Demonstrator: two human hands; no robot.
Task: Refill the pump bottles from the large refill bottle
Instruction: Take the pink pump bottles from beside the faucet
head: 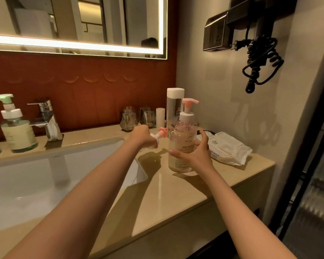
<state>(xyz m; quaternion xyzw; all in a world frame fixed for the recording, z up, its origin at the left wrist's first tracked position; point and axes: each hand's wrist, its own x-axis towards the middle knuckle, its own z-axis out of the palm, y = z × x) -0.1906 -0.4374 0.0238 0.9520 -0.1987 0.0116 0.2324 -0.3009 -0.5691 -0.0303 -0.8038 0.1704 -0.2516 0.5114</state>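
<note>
Now the right hand [196, 156] curls round the lower half of an open bottle [181, 139], thumb in front and fingers behind; the bottle stands upright on the counter [166, 193]. Just to its left, the left hand [141, 136] is closed round a loose pump head [160, 134], its pink tip toward the bottle's neck. Behind the bottle stands a second pump bottle [187, 114], and beside that the tall refill bottle [174, 107], white cap on. A pack of wipes [228, 148] lies to the right, the sink [45, 174] to the left.

one head-worn wide view looks forward and down, close over the counter [176, 193].
</note>
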